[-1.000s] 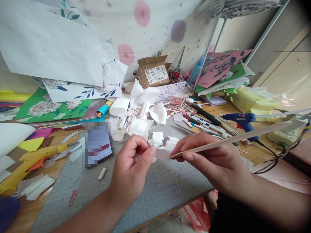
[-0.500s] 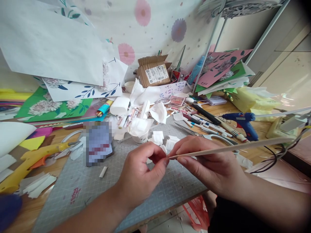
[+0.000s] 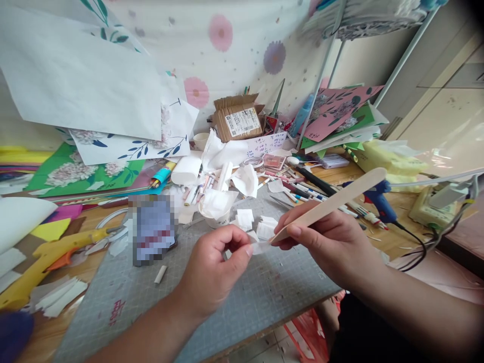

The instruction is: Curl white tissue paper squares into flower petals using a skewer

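Observation:
My left hand (image 3: 217, 269) pinches a small translucent white piece (image 3: 260, 247) between thumb and fingertips, over the grey cutting mat (image 3: 234, 322). In my right hand (image 3: 333, 247) is a flat wooden stick (image 3: 340, 199), its rounded end pointing up and to the right. The stick's lower tip touches the white piece. Just behind my hands lie small white paper squares (image 3: 244, 218) and a paper cup (image 3: 215, 218) with white paper on top.
A phone (image 3: 154, 229) and yellow hot glue gun (image 3: 56, 257) lie left. Pens (image 3: 310, 189), a blue glue gun (image 3: 380, 201) and cables are right. Behind stand a cardboard box (image 3: 238, 118), green sheet (image 3: 49, 176) and pink sheet (image 3: 336, 108).
The wooden stick has turned so its flat face shows and its far end is raised. My hands have moved slightly apart, and the white piece now shows between them.

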{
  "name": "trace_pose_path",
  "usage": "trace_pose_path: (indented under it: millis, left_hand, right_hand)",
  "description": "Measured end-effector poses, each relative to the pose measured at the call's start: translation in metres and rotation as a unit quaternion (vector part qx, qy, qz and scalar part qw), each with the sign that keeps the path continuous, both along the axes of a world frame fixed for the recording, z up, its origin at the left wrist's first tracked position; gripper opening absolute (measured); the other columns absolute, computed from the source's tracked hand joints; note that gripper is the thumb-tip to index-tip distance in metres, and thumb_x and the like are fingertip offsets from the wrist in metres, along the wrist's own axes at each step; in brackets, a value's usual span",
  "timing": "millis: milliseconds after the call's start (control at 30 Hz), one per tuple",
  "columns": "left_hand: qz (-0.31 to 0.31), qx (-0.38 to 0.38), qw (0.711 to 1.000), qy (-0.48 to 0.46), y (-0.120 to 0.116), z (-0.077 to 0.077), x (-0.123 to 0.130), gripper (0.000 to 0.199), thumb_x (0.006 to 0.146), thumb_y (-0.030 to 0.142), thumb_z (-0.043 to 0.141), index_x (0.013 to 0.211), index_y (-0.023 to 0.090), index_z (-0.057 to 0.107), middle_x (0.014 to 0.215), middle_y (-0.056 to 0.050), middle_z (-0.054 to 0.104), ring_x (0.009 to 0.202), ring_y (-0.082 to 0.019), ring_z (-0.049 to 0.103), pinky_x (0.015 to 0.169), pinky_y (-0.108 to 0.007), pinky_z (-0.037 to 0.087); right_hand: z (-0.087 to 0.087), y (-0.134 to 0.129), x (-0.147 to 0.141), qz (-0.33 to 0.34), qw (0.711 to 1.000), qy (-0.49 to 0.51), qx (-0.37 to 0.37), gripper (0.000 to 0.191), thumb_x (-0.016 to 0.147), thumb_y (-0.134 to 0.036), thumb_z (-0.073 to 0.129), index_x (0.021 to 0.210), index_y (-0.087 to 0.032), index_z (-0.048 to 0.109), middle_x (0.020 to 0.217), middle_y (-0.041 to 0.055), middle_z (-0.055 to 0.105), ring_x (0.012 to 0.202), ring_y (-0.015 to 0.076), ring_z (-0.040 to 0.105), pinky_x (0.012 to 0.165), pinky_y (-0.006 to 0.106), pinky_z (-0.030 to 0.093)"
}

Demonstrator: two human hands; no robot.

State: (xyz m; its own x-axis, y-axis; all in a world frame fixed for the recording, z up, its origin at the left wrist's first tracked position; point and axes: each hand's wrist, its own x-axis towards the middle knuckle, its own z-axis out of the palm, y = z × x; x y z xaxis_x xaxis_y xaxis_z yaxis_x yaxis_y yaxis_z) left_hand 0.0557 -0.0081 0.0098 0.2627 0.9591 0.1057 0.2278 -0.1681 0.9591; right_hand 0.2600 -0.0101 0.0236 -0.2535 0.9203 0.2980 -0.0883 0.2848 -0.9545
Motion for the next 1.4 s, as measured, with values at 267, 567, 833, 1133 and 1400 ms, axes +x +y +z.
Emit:
trace_pose_path:
  millis: [267, 567, 833, 1133, 1400]
  left_hand:
    - [0.030, -0.018, 0.998, -0.060, 0.010, 0.004, -0.006, 0.013, 0.074, 0.025, 0.056, 0.063, 0.019, 0.051, 0.056, 0.005, 0.045, 0.054, -0.011, 0.041, 0.051, -0.022, 0.036]
    - [0.315, 0.304, 0.893, 0.102, 0.039, 0.015, -0.050, 0.011, 0.085, 0.018, 0.051, 0.074, 0.020, 0.053, 0.068, 0.001, 0.056, 0.064, -0.015, 0.054, 0.061, -0.025, 0.045]
    - [0.268, 0.420, 0.818, 0.286, 0.051, 0.013, -0.060, 0.018, 0.085, 0.015, 0.054, 0.073, 0.020, 0.067, 0.078, -0.006, 0.066, 0.078, -0.023, 0.058, 0.076, -0.038, 0.042]
    - [0.181, 0.438, 0.791, 0.387, 0.051, 0.006, -0.051, 0.020, 0.079, 0.010, 0.057, 0.076, 0.023, 0.072, 0.092, -0.006, 0.069, 0.087, -0.027, 0.058, 0.080, -0.045, 0.042]
    - [0.174, 0.530, 0.785, 0.271, 0.030, 0.008, -0.039, 0.016, 0.079, 0.007, 0.058, 0.090, 0.016, 0.064, 0.084, -0.008, 0.061, 0.080, -0.024, 0.059, 0.075, -0.039, 0.049]
  right_hand:
    - [0.027, 0.040, 0.012, -0.103, 0.993, 0.036, -0.047, 0.019, 0.075, -0.034, 0.075, 0.073, -0.017, 0.068, 0.066, 0.0048, 0.074, 0.059, 0.0159, 0.071, 0.055, 0.023, 0.059]
    - [0.051, 0.086, -0.050, -0.030, 0.921, -0.224, 0.316, 0.011, 0.086, -0.020, 0.059, 0.077, -0.019, 0.065, 0.080, 0.0069, 0.070, 0.076, 0.0196, 0.066, 0.073, 0.036, 0.053]
    - [0.027, 0.090, -0.059, 0.079, 0.905, -0.276, 0.314, 0.009, 0.085, -0.014, 0.058, 0.080, -0.018, 0.065, 0.087, 0.0076, 0.070, 0.087, 0.0201, 0.066, 0.079, 0.036, 0.053]
    - [0.026, 0.056, 0.009, -0.049, 0.950, -0.231, 0.203, 0.014, 0.089, -0.029, 0.059, 0.083, -0.018, 0.066, 0.090, 0.0074, 0.070, 0.089, 0.0215, 0.067, 0.078, 0.037, 0.055]
    - [0.005, 0.018, 0.060, -0.072, 0.954, -0.241, 0.164, 0.008, 0.087, -0.029, 0.063, 0.087, -0.024, 0.070, 0.090, 0.0044, 0.072, 0.084, 0.0202, 0.067, 0.077, 0.034, 0.054]
